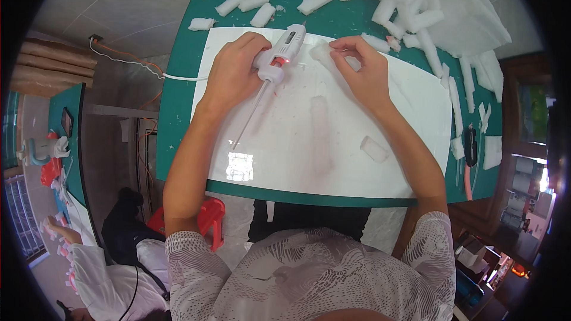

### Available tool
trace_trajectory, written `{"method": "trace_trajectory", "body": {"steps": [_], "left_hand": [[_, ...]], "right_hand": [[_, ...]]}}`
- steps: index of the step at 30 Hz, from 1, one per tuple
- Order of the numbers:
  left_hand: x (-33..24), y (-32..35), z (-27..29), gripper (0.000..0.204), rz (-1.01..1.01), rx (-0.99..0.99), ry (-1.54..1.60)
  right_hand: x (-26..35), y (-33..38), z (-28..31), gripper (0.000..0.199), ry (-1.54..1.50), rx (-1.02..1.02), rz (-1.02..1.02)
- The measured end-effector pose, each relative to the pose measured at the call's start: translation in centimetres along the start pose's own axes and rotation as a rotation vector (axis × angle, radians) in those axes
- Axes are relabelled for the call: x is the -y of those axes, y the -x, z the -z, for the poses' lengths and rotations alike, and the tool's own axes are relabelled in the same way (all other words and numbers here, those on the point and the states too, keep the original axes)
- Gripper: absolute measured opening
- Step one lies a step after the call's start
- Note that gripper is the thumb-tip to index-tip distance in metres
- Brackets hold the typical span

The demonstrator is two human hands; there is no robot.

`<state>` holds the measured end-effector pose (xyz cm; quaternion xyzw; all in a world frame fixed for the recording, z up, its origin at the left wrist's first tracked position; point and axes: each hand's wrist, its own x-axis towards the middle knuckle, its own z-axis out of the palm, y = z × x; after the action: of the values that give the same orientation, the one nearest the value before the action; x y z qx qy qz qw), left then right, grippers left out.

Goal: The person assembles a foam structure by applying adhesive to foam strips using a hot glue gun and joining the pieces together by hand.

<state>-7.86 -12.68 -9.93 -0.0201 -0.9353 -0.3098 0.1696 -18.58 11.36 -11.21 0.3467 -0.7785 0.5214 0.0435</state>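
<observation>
Over a glossy white board point(267, 166) laid on the green worktop point(181, 95), we have both bare hands near the far edge. Our left hand point(238, 62) grips a white plastic glue gun point(291, 41), fingers clamped round its handle, nozzle pointing away from us, red glow on the body, long clear glue stick point(250, 117) sticking out the back toward us. White cable point(184, 77) runs off left. Our right hand point(364, 71) has thumb and forefinger pinched on a short white foam block point(322, 53), just right of the gun; exact contact partly hidden. Nearer us, a small pale rectangular piece point(374, 148) lies on the board. Beyond it, we see loose white foam pieces point(254, 2) left, a bigger white foam pile point(410, 0) right.
</observation>
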Motion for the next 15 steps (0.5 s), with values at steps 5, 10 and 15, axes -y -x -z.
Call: {"method": "trace_trajectory", "body": {"steps": [5,10,15], "left_hand": [[0.12,0.24,0.06,0.034,-0.005,-0.008,0.012],[0.38,0.32,-0.23,0.031,-0.059,-0.035,0.01],[0.59,0.31,-0.48,0.03,-0.132,-0.05,0.024]], "right_hand": [[-0.45,0.09,-0.53,0.014,-0.023,-0.041,0.031],[-0.11,0.19,-0.39,0.014,0.01,-0.019,0.071],[-0.15,0.14,-0.33,0.011,0.034,0.024,0.06]]}}
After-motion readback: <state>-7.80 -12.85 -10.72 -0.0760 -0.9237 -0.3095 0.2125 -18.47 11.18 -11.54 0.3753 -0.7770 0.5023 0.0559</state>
